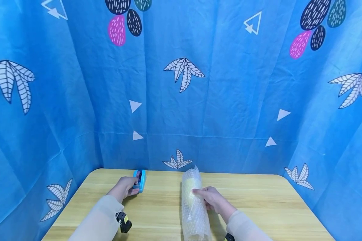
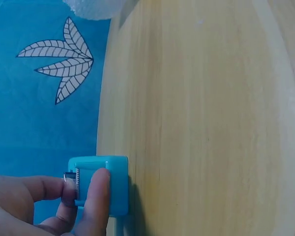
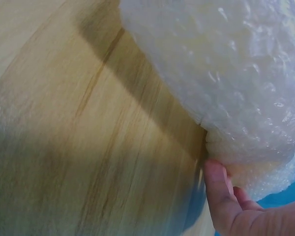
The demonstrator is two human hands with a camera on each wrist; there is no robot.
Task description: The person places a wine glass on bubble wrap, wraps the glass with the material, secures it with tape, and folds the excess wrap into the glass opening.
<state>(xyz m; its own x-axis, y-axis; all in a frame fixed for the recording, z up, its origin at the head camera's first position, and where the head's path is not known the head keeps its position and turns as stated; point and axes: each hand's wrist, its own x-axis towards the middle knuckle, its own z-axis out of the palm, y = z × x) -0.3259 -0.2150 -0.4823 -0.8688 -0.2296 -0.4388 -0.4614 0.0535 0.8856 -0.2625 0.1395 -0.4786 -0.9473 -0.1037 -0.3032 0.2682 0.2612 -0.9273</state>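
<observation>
A long bubble-wrap roll (image 1: 195, 217) lies lengthwise near the middle of the table, with something pale yellow showing faintly through its far half. My right hand (image 1: 213, 199) holds this roll from its right side, thumb on top. In the right wrist view, fingers (image 3: 219, 189) press into the bubble wrap (image 3: 226, 73) near one end. To the left, my left hand (image 1: 126, 188) grips a light-blue tape dispenser (image 1: 143, 180) near the table's back edge. The left wrist view shows the dispenser (image 2: 119, 189) and its serrated cutting edge between thumb and fingers.
The wooden table (image 1: 163, 204) has rounded back corners. Blue patterned curtains (image 1: 181, 117) hang behind it and along both sides. Wrist-worn camera mounts (image 1: 124, 222) sit on the sleeves.
</observation>
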